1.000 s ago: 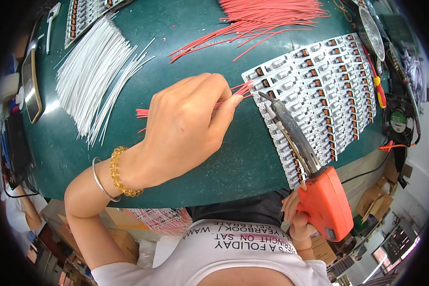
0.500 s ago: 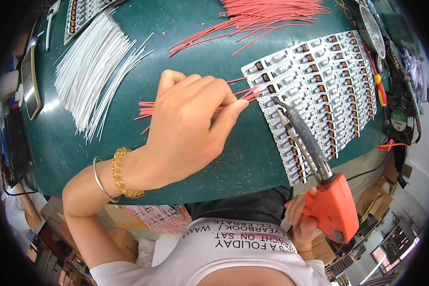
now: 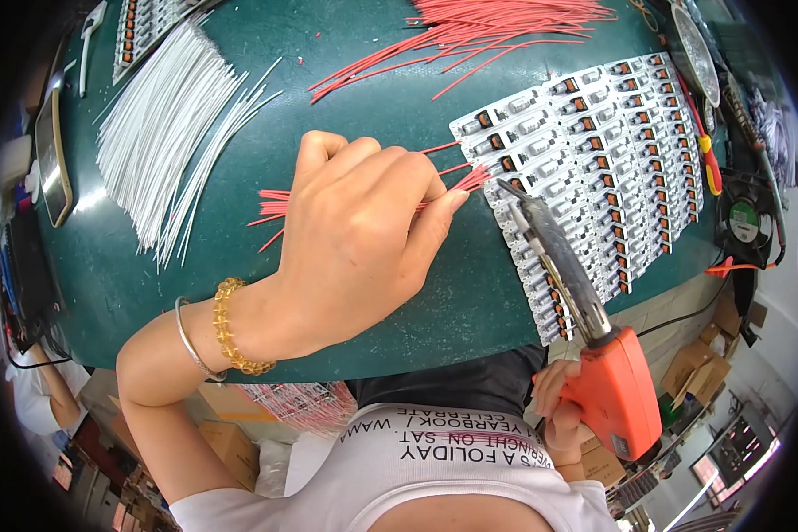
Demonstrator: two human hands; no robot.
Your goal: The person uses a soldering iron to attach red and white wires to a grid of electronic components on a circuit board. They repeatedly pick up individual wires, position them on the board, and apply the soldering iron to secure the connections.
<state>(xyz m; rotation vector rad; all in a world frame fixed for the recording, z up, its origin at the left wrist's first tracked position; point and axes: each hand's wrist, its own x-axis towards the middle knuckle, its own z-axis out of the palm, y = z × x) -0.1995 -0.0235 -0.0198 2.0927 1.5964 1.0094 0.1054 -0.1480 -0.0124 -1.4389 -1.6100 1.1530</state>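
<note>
My left hand [image 3: 359, 235] is closed in a pinch on a small bundle of thin red wires [image 3: 475, 180]. Their front ends reach the left edge of a panel of small circuit boards [image 3: 604, 164], and their tails stick out behind my hand. Two single red wires run beside the bundle to the panel's upper left boards. My right hand [image 3: 556, 403] is wrapped round the handle of an orange soldering gun [image 3: 618, 390]. Its dark tip lies over the panel's left edge, just right of the wire ends; whether they touch cannot be made out.
White wires [image 3: 164, 133] lie in a pile at the left, near a phone [image 3: 53, 160]. More red wires [image 3: 505, 18] lie at the far side. Right of the panel are a red-and-yellow screwdriver [image 3: 709, 164] and a small black fan [image 3: 744, 217]. A person's arm shows at far left.
The soldering gun has shifted slightly left, its tip nearer the bundle. My left hand and the wire ends have moved slightly down and right, and a second wire now shows apart from the bundle.
</note>
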